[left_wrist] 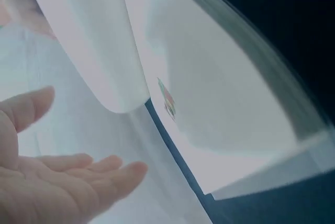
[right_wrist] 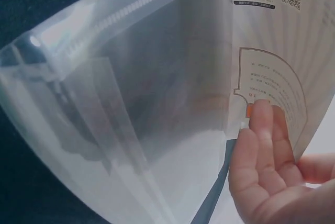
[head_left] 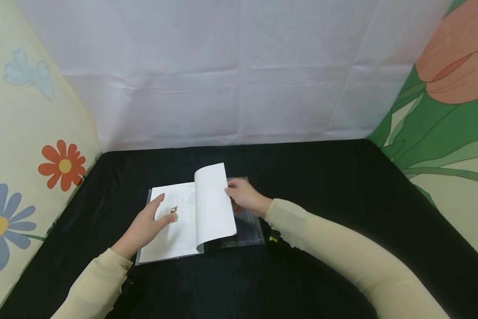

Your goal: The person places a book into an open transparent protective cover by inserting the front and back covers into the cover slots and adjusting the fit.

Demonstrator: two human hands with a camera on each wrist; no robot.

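**Open booklet on the black table, one page lifted**

Your two beige sleeves come in from the bottom edge of the head view, lying on the black tablecloth (head_left: 342, 186). Your left hand (head_left: 147, 223) lies flat on the left-hand page of the open booklet (head_left: 175, 230), fingers straight and slightly spread, pressing the paper down beside a small coloured picture (head_left: 174, 214) printed there. The left wrist view shows that same palm open and relaxed, gripping nothing.

Your right hand (head_left: 244, 197) is at the outer edge of the raised page (head_left: 214, 204), which stands curved up from the spine and leans to the left. The fingers (right_wrist: 261, 130) lie fairly straight against the printed back cover (right_wrist: 277, 77), which carries a barcode and a QR code near its top; whether the thumb pinches the page edge cannot be told.

Under the right half of the booklet lies a clear plastic zip pouch (head_left: 248, 226), its zip strip visible in the right wrist view, flat on the cloth and touching the booklet.

Behind the table hangs a white creased sheet (head_left: 239, 71), with flower-printed fabric on the left (head_left: 31, 133) and a tulip-printed fabric on the right (head_left: 450, 88).
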